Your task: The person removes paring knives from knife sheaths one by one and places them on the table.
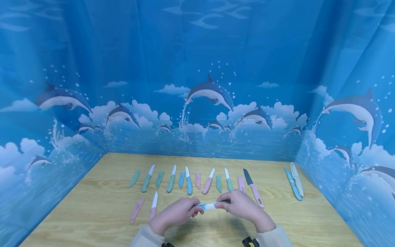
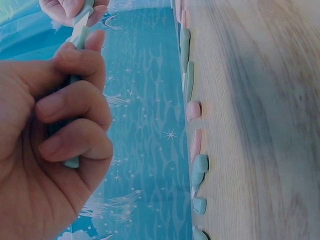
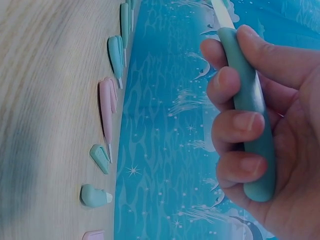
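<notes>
Over the table's front, both hands meet around a small knife with a white blade (image 3: 223, 15) and a teal-green handle (image 3: 254, 105). My right hand (image 1: 240, 204) grips that handle, fingers curled round it and thumb along its upper end. In my left hand (image 1: 176, 212) is a slim teal-green sheath (image 2: 82, 37), held in curled fingers that hide much of it; its lower end shows below them in the left wrist view. Between the hands the blade points at the sheath's mouth, its tip end overlapping the sheath, with part of the white blade bare.
A row of knives and loose sheaths lies behind the hands: a green knife (image 1: 146, 183), a blue knife (image 1: 189, 185), a dark-bladed pink knife (image 1: 253, 190). Front left lie a pink sheath (image 1: 136, 211) and a pink-handled knife (image 1: 154, 203). Blue (image 1: 293, 184) and cream knives (image 1: 297, 180) lie far right.
</notes>
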A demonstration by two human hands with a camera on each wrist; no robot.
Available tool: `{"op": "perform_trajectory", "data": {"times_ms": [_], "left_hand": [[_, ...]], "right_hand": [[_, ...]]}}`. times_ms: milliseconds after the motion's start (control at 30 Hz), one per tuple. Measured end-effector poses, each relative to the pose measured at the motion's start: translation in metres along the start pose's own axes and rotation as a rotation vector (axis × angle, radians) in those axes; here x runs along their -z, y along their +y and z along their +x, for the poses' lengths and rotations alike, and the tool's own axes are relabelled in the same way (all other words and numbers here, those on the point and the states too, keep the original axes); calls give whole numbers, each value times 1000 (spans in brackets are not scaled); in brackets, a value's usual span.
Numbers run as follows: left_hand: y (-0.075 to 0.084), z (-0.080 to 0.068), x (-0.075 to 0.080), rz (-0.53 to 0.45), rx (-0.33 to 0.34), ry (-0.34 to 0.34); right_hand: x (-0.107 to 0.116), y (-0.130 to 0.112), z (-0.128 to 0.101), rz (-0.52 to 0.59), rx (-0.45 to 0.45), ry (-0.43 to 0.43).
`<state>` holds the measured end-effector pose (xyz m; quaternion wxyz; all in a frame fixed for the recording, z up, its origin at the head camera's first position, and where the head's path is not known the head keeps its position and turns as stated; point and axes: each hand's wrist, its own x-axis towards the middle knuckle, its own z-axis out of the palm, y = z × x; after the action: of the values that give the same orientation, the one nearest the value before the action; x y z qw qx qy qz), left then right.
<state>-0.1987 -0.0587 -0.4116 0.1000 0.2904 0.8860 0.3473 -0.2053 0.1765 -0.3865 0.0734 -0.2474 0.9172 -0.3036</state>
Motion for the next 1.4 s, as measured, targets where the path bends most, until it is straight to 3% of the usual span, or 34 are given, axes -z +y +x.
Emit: {"op": "perform_trajectory", "data": {"times_ms": [467,1233,1400], "left_hand": [[-1,1,1,4,13,-11],[-4,-3,8,6,3,-4],[-8,-6,15,-8,47,5]], "right_hand": [[0,2,0,-16,16,10],[9,8,-3,-18,-37,33],[15,13,-5,-52,-55,81]]}}
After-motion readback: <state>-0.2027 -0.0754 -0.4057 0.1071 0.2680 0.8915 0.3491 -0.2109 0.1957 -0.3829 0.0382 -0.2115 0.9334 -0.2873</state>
